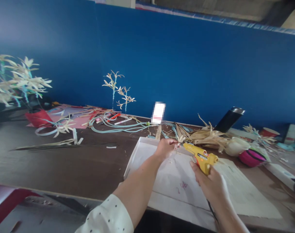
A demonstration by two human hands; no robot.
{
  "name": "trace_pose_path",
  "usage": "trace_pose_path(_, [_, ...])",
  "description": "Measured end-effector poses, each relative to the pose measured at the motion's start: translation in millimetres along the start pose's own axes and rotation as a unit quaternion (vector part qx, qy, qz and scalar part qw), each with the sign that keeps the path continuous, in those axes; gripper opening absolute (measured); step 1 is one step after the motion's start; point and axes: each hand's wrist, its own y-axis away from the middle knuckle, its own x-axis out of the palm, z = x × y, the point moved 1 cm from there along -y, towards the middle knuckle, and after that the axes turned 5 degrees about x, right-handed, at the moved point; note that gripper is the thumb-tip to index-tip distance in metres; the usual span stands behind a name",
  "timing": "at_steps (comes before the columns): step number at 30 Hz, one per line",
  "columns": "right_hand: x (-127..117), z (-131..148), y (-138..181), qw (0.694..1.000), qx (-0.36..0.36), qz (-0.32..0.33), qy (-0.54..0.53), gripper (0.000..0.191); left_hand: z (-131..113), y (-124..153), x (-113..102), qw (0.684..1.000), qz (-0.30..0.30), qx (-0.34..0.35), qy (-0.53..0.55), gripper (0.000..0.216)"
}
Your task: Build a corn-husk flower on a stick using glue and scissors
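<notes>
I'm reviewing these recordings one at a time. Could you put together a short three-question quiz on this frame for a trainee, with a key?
1. Which of the person's hands grips the yellow glue gun?
2. True or false: in the picture, the pink pouch lies to the left of the white shallow box.
3. What colour is the wall behind the table?
a) red
b) blue
c) yellow

Key
1. The right hand; the left hand is near the front end of the gun.
2. False: the pink pouch is to the right of the white shallow box.
3. b) blue.
</notes>
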Motion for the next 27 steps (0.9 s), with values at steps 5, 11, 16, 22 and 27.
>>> trace_pose_path(5, [0.1,0.5,0.9,1.0,-0.011,-0.005,-0.009,0.039,0.8,0.0,-1.3,1.0,0.001,0.011,-0.011,0.026])
trace_pose_path(11, [-0.3,1.2,0.6,1.0,-0.004,-0.006,-0.001,0.039,0.6,0.5,-1.2,1.0,-0.002,0.008,-0.016,0.026])
trace_pose_path(16, [-1.4,2.1,0.9,1.0,-0.009,-0.001,0.0,0.038,0.6,0.4,-0.8,1.0,0.0,0.005,-0.008,0.026])
trace_pose_path(22, [-1.0,1.7,1.7,1.0,-0.007,-0.005,-0.012,0.04,-1.8,1.7,-1.9,1.0,0.001,0.01,-0.017,0.025])
trace_pose_path(27, [-0.1,0.1,0.9,1.0,-0.012,-0.009,-0.015,0.04,-3.9,2.3,-2.1,1.0,0.002,0.009,-0.022,0.026])
